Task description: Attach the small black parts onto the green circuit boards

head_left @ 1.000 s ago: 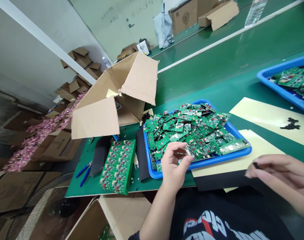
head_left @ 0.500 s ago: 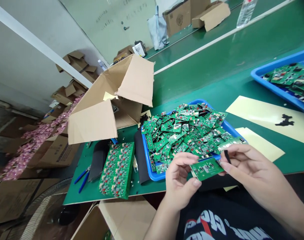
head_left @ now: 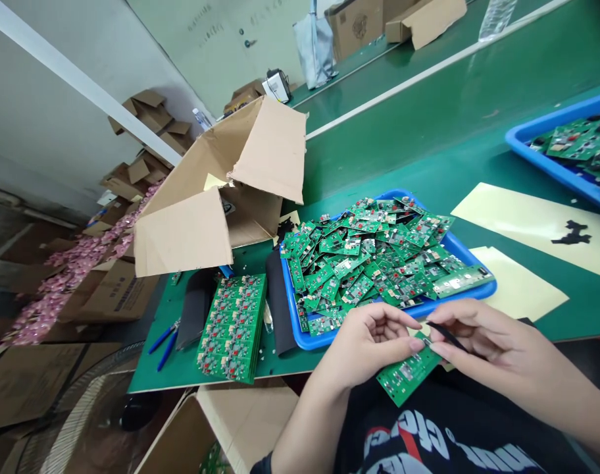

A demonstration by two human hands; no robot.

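Note:
A small green circuit board point(head_left: 409, 374) is tilted in front of my chest, its lower end hanging free. My left hand point(head_left: 379, 339) pinches it by the upper edge, thumb on top. My right hand point(head_left: 487, 345) is closed on a thin black strip point(head_left: 448, 337), with its thumb and fingertips at the board's upper right corner. The two hands' fingertips nearly meet there; what lies between them is partly hidden. Just beyond the hands, a blue tray point(head_left: 316, 341) is heaped with similar boards point(head_left: 359, 263).
Left of the tray lie a stack of board panels point(head_left: 233, 329), dark foam pieces point(head_left: 279, 309) and blue-handled pliers point(head_left: 166, 349). An open cardboard box point(head_left: 181, 234) stands behind. To the right are yellow sheets point(head_left: 507, 220), black scraps point(head_left: 571, 234) and another blue tray point(head_left: 551, 158).
My left hand has shifted from the board's left end to its upper edge, close to my right hand. The board has turned, its free end now pointing down and left.

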